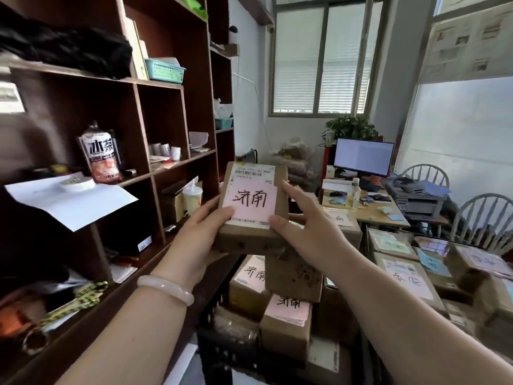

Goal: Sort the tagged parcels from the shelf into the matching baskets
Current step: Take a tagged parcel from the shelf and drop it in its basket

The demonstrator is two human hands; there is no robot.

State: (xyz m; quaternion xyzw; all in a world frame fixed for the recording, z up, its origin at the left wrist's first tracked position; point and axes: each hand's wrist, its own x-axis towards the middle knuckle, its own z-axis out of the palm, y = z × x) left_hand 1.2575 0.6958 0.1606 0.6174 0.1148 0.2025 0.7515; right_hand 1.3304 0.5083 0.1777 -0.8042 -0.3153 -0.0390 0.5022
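Beside the brown shelf (pixel 144 118), left hand (pixel 200 232) and right hand (pixel 308 232) share a clamped grip on a pink-tagged parcel (pixel 252 207).

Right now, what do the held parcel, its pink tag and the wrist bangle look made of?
Brown rectangular parcel: cardboard by the look, matte, scuffed and mottled on its near side. Pink square tag: thin matte paper, written on in black marker. Pale pink bangle on the left wrist: smooth, glossy, slightly translucent, probably jade or glass.
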